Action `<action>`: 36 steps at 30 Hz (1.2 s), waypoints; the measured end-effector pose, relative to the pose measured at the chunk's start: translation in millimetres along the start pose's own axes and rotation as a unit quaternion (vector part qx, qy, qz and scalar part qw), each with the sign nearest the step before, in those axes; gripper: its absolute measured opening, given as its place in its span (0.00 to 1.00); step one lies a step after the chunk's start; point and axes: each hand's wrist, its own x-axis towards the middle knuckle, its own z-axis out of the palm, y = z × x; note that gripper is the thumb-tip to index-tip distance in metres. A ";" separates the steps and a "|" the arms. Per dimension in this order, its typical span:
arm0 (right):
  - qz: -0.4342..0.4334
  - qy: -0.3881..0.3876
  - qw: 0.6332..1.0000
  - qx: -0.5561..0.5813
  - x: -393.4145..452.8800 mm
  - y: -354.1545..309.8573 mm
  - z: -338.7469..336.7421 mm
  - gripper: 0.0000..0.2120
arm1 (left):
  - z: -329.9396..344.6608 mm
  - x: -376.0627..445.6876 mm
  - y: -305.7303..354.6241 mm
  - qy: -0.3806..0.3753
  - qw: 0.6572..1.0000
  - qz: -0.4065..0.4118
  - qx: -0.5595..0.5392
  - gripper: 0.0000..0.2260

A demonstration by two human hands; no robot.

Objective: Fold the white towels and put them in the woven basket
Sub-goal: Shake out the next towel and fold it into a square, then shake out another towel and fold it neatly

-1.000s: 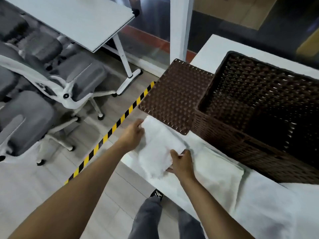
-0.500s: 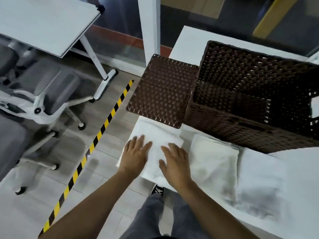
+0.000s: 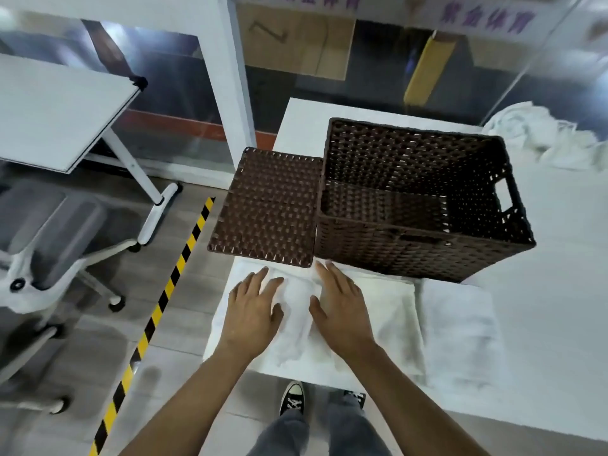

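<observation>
A folded white towel point(image 3: 296, 317) lies at the near left corner of the white table point(image 3: 559, 291). My left hand point(image 3: 253, 311) and my right hand point(image 3: 342, 314) both press flat on it with straight fingers. Two more folded white towels, one point(image 3: 394, 317) beside my right hand and another point(image 3: 457, 330) further right, lie along the table's front edge. The brown woven basket point(image 3: 411, 255) stands open just behind them, and no towel shows inside it.
The basket's woven lid point(image 3: 266, 205) lies flat to the left of the basket, overhanging the table's edge. A heap of unfolded white towels point(image 3: 546, 136) sits at the far right. Office chairs point(image 3: 49, 232), another desk point(image 3: 56, 113) and yellow-black floor tape point(image 3: 154, 311) lie to the left.
Both hands let go of the towel's edges and now press flat on the folded towel. The view has tilted up and back, showing the whole basket.
</observation>
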 end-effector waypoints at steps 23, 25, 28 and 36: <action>0.155 0.224 0.962 -0.030 -146.4 238.5 -203.5 0.22 | 27.3 5.7 336.3 0.052 0.974 0.212 -0.058 0.15; 0.156 0.232 0.960 -0.023 -162.2 267.8 -220.7 0.22 | 38.3 1.5 372.3 0.054 0.973 0.216 -0.059 0.15; 0.161 0.241 0.957 -0.012 -181.9 309.6 -244.4 0.23 | 54.6 -3.5 419.7 0.055 0.973 0.216 -0.059 0.15; 0.168 0.240 0.956 -0.005 -188.8 395.3 -291.2 0.24 | 86.3 17.7 502.4 0.059 0.972 0.225 -0.037 0.17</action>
